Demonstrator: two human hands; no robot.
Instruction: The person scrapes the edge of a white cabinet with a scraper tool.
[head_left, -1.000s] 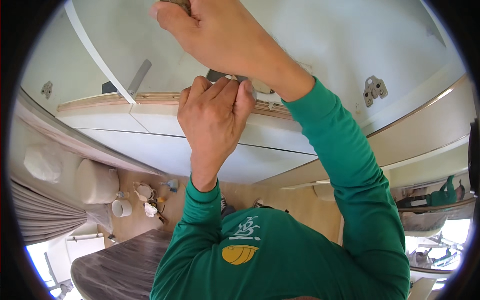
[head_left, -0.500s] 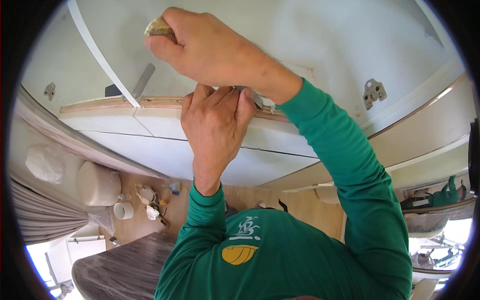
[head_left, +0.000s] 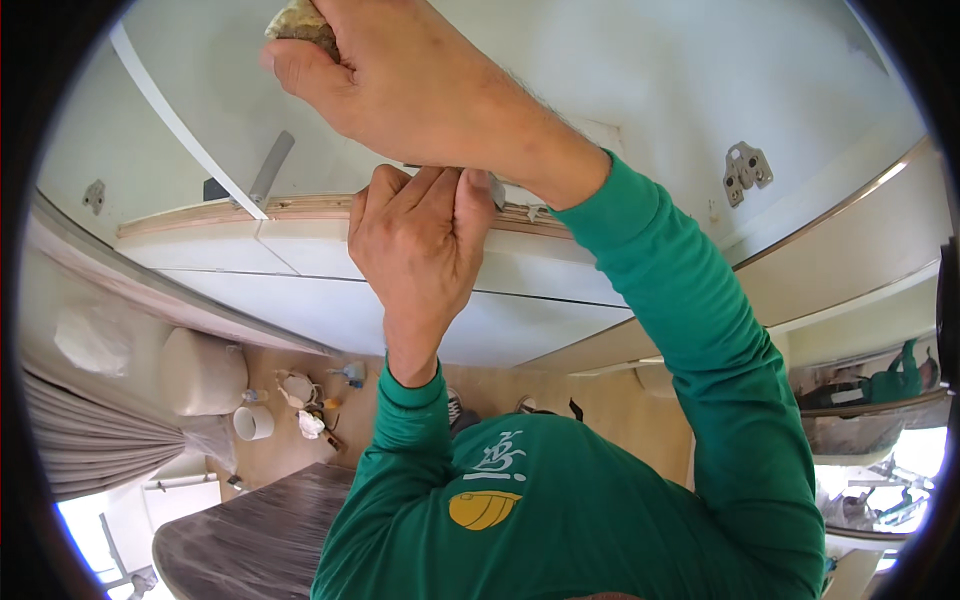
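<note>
My right hand [head_left: 400, 90] is closed around a tool with a worn, pale brown butt [head_left: 300, 30]. Most of that tool is hidden by the fist. Just below it, my left hand [head_left: 415, 235] curls its fingers over a flat grey metal piece [head_left: 497, 192] lying along a raw wooden edge [head_left: 310, 206]. Whether metal and butt belong to one tool is hidden by my hands. The wooden strip tops a white cabinet front [head_left: 390, 288], and rough, chipped bits show to the right of my left thumb.
A metal hinge plate [head_left: 747, 174] sits on the white panel at right, a smaller one [head_left: 95, 195] at left. Near the white divider [head_left: 180, 120] a grey lever arm [head_left: 272, 165] sticks up. Below, a white bucket [head_left: 253, 422] and scattered items stand on the wooden floor, beside a plastic-wrapped dark surface [head_left: 250, 530].
Both hands have shifted slightly left and up in the picture, the right one further, with its tool still gripped. The left hand keeps its curled hold at the wooden edge.
</note>
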